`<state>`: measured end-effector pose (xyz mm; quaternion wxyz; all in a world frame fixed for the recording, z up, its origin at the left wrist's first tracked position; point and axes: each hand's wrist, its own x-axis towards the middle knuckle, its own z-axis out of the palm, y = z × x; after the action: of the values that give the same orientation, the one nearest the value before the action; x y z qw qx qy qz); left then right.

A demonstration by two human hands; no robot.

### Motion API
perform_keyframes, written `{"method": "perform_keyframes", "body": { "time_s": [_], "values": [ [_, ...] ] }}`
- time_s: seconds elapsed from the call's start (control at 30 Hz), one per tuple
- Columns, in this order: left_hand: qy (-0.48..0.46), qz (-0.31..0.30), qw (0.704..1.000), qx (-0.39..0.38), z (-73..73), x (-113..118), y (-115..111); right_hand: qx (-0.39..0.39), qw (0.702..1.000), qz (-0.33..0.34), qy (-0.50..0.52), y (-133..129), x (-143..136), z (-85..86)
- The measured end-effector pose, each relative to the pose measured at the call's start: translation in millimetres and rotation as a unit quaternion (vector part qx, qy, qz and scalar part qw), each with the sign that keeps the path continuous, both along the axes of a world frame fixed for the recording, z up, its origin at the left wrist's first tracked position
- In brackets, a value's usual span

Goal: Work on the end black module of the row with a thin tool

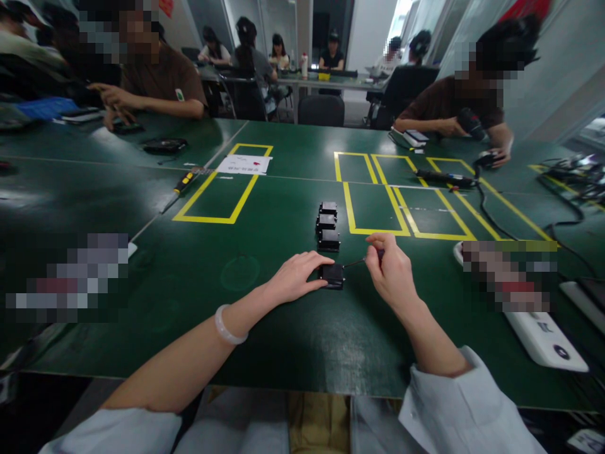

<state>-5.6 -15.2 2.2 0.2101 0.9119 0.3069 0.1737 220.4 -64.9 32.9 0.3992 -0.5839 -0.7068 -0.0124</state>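
A small black box lies on the green table in front of me. My left hand rests on the table with its fingers pressed against the box's left side. My right hand pinches a thin screwdriver whose tip reaches the box's right side. Three more black boxes sit in a row just behind it.
Yellow taped rectangles mark the table. A white power strip lies at right, cables and a black tool beyond. A yellow-handled screwdriver and a paper sheet lie at left. Other people sit around the far edges.
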Motion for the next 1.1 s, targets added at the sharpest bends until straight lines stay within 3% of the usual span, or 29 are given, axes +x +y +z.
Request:
{"method": "perform_keyframes", "body": {
  "time_s": [0.4, 1.1],
  "values": [
    [0.003, -0.003, 1.000, 0.003, 0.3, 0.5, 0.1, 0.007, 0.999, -0.008, -0.046, 1.1, 0.3, 2.4],
    [-0.006, -0.005, 1.000, 0.003, -1.8, -0.4, 0.4, -0.009, 1.000, 0.012, 0.001, 0.6, -1.1, -0.1]
  ]
}}
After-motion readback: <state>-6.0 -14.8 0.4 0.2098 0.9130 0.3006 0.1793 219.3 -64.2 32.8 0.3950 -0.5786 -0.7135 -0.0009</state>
